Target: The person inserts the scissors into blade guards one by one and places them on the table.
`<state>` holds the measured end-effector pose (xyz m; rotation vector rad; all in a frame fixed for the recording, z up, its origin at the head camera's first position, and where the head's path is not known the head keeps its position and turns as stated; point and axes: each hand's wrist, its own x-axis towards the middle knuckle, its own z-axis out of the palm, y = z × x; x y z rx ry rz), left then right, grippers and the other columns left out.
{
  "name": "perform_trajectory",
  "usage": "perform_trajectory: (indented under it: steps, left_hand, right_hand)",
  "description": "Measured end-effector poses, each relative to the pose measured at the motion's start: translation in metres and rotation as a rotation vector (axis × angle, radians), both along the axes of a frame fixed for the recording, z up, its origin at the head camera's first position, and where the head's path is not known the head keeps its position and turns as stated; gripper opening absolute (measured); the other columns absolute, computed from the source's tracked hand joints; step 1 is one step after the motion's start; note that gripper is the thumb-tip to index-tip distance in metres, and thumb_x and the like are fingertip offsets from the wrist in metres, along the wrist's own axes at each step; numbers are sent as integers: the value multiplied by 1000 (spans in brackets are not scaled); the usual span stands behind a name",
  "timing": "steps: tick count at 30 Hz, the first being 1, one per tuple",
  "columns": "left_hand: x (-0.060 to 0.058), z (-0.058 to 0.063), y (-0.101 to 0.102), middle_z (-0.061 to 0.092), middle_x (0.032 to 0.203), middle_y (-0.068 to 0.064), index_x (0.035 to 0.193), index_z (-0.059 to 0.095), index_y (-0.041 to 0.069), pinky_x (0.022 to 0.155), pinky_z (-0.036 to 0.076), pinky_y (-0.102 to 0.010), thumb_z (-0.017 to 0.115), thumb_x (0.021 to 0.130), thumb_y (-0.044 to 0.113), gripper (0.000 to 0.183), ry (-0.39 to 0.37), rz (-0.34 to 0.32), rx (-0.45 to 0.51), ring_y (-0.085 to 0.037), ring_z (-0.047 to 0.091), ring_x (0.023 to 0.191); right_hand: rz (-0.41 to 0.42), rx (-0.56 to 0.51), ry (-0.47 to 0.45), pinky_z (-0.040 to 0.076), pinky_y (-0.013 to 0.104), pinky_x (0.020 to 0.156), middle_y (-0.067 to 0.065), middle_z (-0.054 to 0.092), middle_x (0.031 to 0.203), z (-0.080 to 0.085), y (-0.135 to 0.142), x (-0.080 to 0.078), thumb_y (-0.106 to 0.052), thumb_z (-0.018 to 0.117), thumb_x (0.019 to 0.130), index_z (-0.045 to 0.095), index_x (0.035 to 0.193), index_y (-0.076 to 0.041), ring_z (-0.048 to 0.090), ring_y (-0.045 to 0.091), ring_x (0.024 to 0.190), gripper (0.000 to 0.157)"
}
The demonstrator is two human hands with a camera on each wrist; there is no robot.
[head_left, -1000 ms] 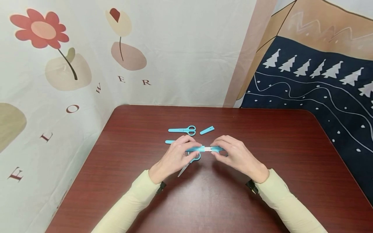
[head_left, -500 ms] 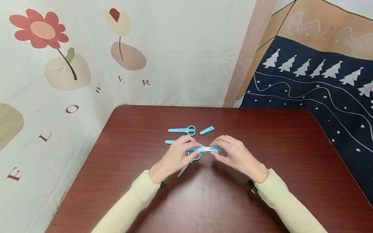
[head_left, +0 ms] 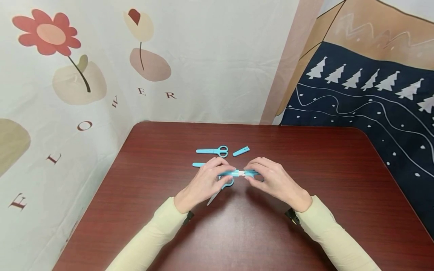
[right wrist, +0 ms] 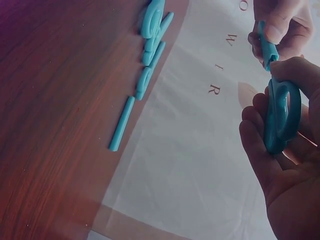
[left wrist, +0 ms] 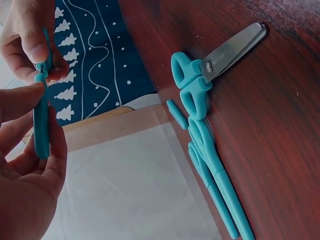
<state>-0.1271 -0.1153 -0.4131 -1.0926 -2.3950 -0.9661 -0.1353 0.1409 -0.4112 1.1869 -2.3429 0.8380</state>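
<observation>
My left hand pinches a light blue blade cover between thumb and fingers. Opposite it, my right hand grips a pair of scissors by its blue handles. The scissors' blades sit partly inside the cover, with a short pale stretch of metal showing between the two hands. Both are held up over the table, as the left wrist view shows. Below the left hand lies another pair of scissors with bare blades, partly hidden by that hand in the head view.
Behind the hands, covered scissors lie on the brown table. A second covered pair is mostly hidden by the left hand. A loose blue cover rests at their right. Printed cloth hangs along the table's far edge.
</observation>
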Motion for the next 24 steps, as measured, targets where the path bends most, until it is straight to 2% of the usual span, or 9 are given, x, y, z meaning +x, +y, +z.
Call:
perform_trajectory:
  steps: [11, 24]
  left_hand:
    - [-2, -2, 0, 65, 98, 0, 106, 79, 6, 65, 49, -18, 81, 88, 7, 18, -16, -29, 17, -16, 57, 85]
    - [-2, -1, 0, 65, 98, 0, 106, 79, 6, 66, 49, -18, 80, 88, 7, 18, -17, -41, 7, -15, 57, 85]
  right_hand:
    - [28, -22, 3, 56, 21, 67, 0, 70, 101, -2, -2, -2, -7, 89, 79, 74, 106, -7, 64, 9, 84, 30]
    - [36, -7, 0, 56, 21, 68, -2, 69, 101, -2, -3, -2, -10, 86, 84, 74, 103, -9, 63, 7, 86, 23]
